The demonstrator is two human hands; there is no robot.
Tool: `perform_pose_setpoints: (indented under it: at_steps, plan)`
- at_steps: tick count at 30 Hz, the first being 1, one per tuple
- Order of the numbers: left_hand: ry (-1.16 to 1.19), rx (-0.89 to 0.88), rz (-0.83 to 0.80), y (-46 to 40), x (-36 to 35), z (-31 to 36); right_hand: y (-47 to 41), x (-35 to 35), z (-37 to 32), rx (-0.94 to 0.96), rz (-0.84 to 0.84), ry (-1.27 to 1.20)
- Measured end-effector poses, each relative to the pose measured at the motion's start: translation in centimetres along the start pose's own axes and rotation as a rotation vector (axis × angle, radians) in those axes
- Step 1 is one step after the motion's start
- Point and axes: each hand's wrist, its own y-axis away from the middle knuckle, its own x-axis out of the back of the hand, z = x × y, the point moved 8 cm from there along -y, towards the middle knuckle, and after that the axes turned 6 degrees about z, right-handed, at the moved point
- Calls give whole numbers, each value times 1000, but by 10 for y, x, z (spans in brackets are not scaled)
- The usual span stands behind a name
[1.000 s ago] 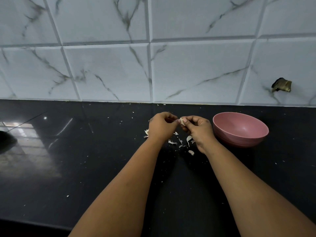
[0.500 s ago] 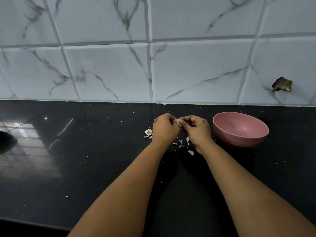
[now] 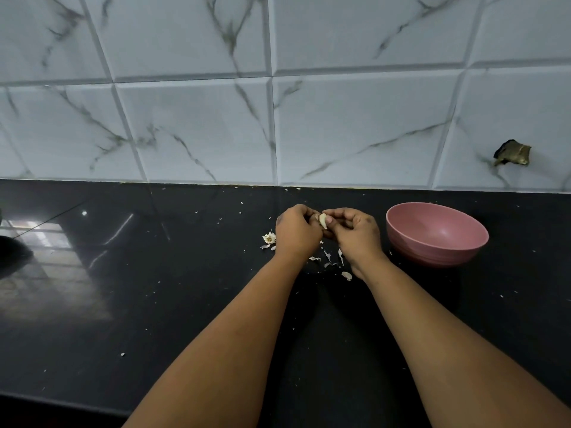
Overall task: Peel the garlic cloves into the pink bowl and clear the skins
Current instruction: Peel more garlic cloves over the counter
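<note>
Clove now more exposed btwn fingertips, left hand & right hand both pinching it, knuckles up above table, pink bowl just right.

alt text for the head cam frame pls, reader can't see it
Both hands, left hand and right hand, pinch a garlic clove above a black counter. Skins lie beneath them; a pink bowl sits to the right.

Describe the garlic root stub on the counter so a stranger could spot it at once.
Start at the pink bowl on the black counter, then go across past both hands. Just beyond the left hand lies the garlic root stub. Unlike the thin flat skins nearby, it is a frilly rosette with a brownish centre.
</note>
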Motion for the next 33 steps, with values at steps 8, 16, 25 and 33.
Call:
perform_pose_setpoints:
  at_steps: [8, 16, 25, 33]
  plan:
    - [6, 25, 30, -10, 16, -8, -7, 6, 6, -49, 32, 61]
    - [-121, 99, -18, -18, 25, -24, -5, 7, -27, 386, 40, 664]
    - [101, 172, -228, -6, -7, -21, -4, 9, -19, 327, 53, 579]
    - [632, 398, -282, 1, -23, -24, -3, 9, -20, 318, 31, 419]
